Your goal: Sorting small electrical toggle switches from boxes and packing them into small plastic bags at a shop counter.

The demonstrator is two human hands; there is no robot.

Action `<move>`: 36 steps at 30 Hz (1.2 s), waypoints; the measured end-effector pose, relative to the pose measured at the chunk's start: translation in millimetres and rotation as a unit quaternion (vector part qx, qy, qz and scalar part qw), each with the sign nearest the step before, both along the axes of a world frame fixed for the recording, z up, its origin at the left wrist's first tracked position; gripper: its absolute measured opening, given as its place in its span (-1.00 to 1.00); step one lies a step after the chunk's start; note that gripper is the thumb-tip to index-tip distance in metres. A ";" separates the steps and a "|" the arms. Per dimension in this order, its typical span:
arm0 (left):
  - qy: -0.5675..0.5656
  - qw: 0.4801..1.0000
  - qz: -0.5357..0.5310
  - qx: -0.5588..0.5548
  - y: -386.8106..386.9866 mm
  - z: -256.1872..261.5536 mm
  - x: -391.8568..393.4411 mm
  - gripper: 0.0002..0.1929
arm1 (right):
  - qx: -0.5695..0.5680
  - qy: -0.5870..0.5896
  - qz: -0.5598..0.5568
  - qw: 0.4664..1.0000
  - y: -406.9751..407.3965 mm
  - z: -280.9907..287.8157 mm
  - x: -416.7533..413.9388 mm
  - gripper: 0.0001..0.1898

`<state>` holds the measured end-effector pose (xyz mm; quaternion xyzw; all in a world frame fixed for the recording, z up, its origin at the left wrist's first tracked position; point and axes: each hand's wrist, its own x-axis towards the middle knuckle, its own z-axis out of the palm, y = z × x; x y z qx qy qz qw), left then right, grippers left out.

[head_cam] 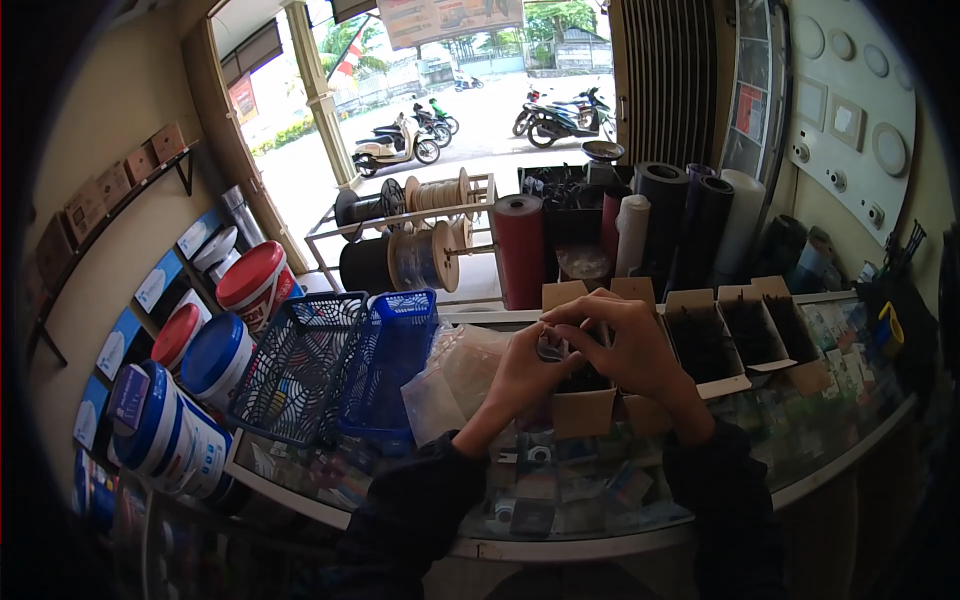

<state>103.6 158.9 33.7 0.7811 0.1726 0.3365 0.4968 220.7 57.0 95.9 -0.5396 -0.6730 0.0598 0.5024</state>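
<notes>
My left hand and my right hand meet above an open cardboard box on the glass display counter. Between their fingertips is a small clear plastic bag, partly hidden by the fingers. To the right stand more open cardboard boxes filled with small dark items too blurred to name. Left of my left hand lies a pile of clear zip bags. A blue plastic basket and a dark plastic basket sit further left.
Beneath everything is the glass display counter, with packaged goods inside. Paint buckets stand at the left. Behind the counter are cable reels, a red sheet roll and black rolls. Motorcycles are parked outside.
</notes>
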 end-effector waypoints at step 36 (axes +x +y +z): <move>-0.094 0.994 0.027 -0.042 -6.1 -4.0 3.8 -0.74 | 0.039 -0.126 -0.056 0.990 3.5 -15.7 -5.9 -0.79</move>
